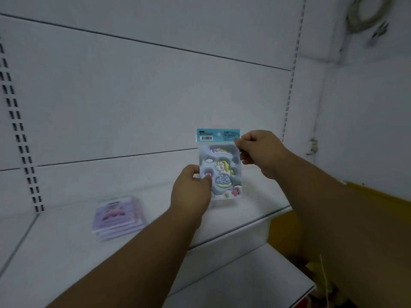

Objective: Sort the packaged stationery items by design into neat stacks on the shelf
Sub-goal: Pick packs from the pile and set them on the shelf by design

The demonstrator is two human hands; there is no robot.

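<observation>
I hold one packaged stationery item [220, 167] upright above the white shelf [66, 252]. It has a blue header card with a barcode and a grey-blue unicorn design. My left hand [191, 190] pinches its lower left edge. My right hand [260, 152] pinches its upper right edge near the header. A stack of purple and pink packaged items [117, 216] lies flat on the shelf to the left, apart from both hands.
The shelf's white back panel [133, 96] rises behind, with slotted uprights at left [22, 138] and right [289, 96]. A lower shelf edge [255, 285] shows below. A yellow box [287, 232] stands at the right.
</observation>
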